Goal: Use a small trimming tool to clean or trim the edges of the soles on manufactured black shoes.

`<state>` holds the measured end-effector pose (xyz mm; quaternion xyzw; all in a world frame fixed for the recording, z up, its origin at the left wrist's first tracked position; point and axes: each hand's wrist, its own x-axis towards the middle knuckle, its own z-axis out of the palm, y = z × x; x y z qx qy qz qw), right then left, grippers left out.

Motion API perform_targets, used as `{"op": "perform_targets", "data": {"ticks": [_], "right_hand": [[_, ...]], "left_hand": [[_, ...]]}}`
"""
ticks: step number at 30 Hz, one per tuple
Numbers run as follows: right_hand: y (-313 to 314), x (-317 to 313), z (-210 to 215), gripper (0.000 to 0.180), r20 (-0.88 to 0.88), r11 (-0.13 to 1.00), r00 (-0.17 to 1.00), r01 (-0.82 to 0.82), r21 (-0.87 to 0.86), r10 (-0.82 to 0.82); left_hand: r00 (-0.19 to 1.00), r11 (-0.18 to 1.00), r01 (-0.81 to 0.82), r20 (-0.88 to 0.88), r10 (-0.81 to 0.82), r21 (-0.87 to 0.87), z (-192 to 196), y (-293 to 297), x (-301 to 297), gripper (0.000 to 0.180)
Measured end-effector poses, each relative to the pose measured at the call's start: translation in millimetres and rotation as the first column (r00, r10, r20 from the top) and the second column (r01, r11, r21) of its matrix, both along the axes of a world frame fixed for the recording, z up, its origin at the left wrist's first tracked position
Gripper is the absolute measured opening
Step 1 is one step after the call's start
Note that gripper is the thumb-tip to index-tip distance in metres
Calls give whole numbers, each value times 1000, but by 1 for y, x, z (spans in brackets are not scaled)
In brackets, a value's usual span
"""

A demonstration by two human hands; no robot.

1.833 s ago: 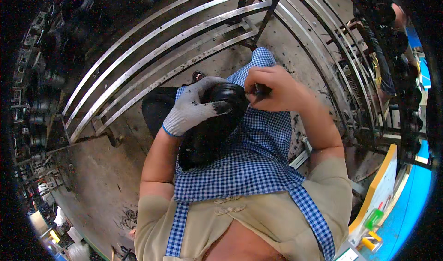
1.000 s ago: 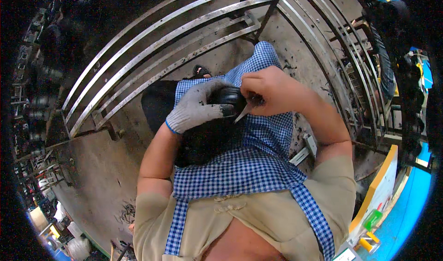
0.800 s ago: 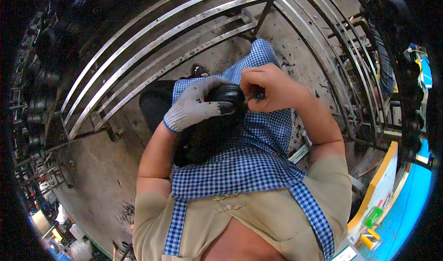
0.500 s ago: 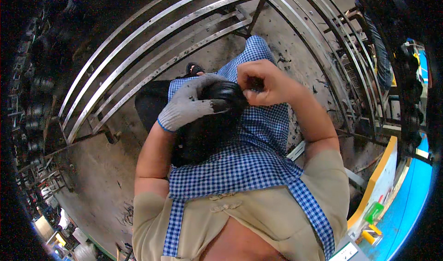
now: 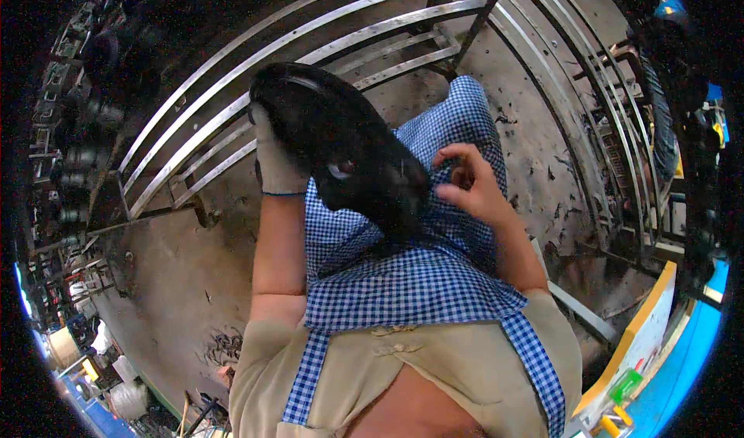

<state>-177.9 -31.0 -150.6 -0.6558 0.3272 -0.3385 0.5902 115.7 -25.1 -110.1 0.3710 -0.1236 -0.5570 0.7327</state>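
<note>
Over my lap is a large, glossy black, rubber-looking piece (image 5: 341, 124), rounded at its far left end and narrowing toward my apron. A small light spot shows on its side; its exact kind I cannot make out. My left hand (image 5: 277, 158), in a pale knitted glove with a blue cuff edge, grips the piece from its left side, most of the fingers hidden behind it. Bare, my right hand (image 5: 474, 184) is just right of the piece's near end, thumb and forefinger apart in a curve, with nothing visible between them. A blue-and-white checked apron (image 5: 411, 287) covers my lap.
Metal rack rails (image 5: 387, 27) curve across the far side, and more bars (image 5: 577, 89) stand at the right. Dark scraps litter the floor (image 5: 167, 283). A yellow-edged board (image 5: 632, 337) and a green object (image 5: 625, 386) are at the lower right. Spools (image 5: 63, 346) sit lower left.
The black piece has been raised and turned, its rounded end swinging to the far left with my gloved hand. My right hand has come away from it, moving nearer and rightward, its fingers opening.
</note>
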Motion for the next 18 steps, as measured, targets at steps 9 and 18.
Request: {"op": "perform_targets", "data": {"ticks": [9, 18], "right_hand": [[10, 20, 1, 89, -48, 899, 998, 21, -437, -47], [4, 5, 4, 90, -78, 923, 996, -68, -379, 41]], "left_hand": [[985, 989, -149, 91, 149, -3, -30, 6, 2, 66], [996, 981, 29, 88, -13, -193, -37, 39, 32, 57]]}}
